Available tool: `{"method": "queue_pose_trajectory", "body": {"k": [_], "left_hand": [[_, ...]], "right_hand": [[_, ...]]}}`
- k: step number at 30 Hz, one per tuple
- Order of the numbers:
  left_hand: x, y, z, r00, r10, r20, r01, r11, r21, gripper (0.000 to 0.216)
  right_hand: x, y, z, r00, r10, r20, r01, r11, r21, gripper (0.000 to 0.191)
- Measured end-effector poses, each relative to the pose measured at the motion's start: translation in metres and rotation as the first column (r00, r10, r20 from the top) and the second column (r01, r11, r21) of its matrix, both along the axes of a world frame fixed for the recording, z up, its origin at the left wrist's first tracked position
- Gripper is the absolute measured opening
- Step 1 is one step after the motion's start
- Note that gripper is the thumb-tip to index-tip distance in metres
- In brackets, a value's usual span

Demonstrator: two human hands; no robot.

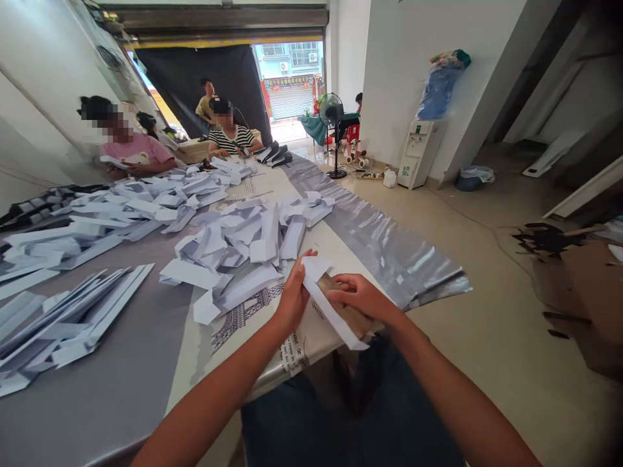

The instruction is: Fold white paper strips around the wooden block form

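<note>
My left hand grips a white folded paper strip near its upper end, with the thumb along the edge. The strip slants down toward my lap over the table's front edge. Behind it shows a brown flat piece, perhaps cardboard. My right hand has its fingers curled on the upper part of that brown piece, close to the strip. Just beyond my hands lies a heap of folded white paper pieces, loosely piled on the printed tablecloth.
More white paper pieces spread across the table's far left, and a stack of long strips lies at near left. Two people sit across the table; others are farther back. A standing fan, a water dispenser and a bin stand on the floor.
</note>
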State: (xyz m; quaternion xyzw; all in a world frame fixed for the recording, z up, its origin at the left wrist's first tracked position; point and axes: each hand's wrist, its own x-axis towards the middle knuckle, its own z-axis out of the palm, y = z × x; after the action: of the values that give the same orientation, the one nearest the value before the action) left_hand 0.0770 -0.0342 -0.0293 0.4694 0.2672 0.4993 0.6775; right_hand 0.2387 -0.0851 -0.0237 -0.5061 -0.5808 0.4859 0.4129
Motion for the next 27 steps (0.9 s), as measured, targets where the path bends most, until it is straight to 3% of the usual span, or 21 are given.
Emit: {"method": "queue_pose_trajectory", "body": {"k": [2,4,8,11,13,15,16,19,22,25,27], "left_hand": [[0.003,-0.003,-0.001,0.997,-0.017,0.069,0.027,0.990,-0.138,0.048],[0.003,-0.005,0.000,0.995,-0.032,0.095,0.054,0.969,-0.240,0.056],[-0.003,-0.001,0.008,0.993,-0.005,0.121,0.046,0.942,-0.332,0.056],[-0.010,0.008,0.018,0.970,-0.041,0.240,0.147,0.885,-0.442,0.043],[-0.015,0.013,0.027,0.931,-0.098,0.352,0.279,0.812,-0.513,0.038],[-0.018,0.014,0.034,0.876,-0.180,0.448,0.429,0.715,-0.551,0.038],[-0.019,0.013,0.037,0.849,-0.223,0.479,0.491,0.670,-0.558,0.038],[-0.018,0.005,0.042,0.804,-0.320,0.502,0.582,0.595,-0.554,0.034],[-0.015,-0.001,0.040,0.806,-0.377,0.456,0.590,0.568,-0.573,0.032],[-0.013,-0.002,0.038,0.824,-0.391,0.409,0.566,0.533,-0.629,0.029],[-0.013,-0.002,0.038,0.847,-0.369,0.383,0.530,0.534,-0.658,0.029]], "right_hand": [[-0.018,-0.005,0.008,0.982,-0.121,0.147,0.104,0.987,0.120,0.040],[-0.037,-0.010,0.019,0.910,-0.265,0.319,0.196,0.953,0.230,0.040],[-0.063,-0.013,0.037,0.772,-0.338,0.538,0.208,0.935,0.289,0.047],[-0.056,-0.010,0.043,0.815,-0.285,0.504,0.119,0.934,0.336,0.034],[-0.039,-0.005,0.045,0.871,-0.283,0.402,0.126,0.919,0.374,0.034],[-0.021,0.001,0.048,0.893,-0.385,0.235,0.230,0.837,0.497,0.021],[-0.014,0.004,0.051,0.911,-0.379,0.163,0.231,0.796,0.559,0.026],[0.000,0.009,0.063,0.971,-0.170,0.169,0.022,0.765,0.644,0.044],[0.003,0.012,0.076,0.942,-0.027,0.335,-0.214,0.721,0.659,0.043],[0.005,0.015,0.082,0.886,0.035,0.463,-0.376,0.638,0.672,0.035],[0.007,0.018,0.079,0.874,0.004,0.487,-0.404,0.563,0.721,0.029]]}}
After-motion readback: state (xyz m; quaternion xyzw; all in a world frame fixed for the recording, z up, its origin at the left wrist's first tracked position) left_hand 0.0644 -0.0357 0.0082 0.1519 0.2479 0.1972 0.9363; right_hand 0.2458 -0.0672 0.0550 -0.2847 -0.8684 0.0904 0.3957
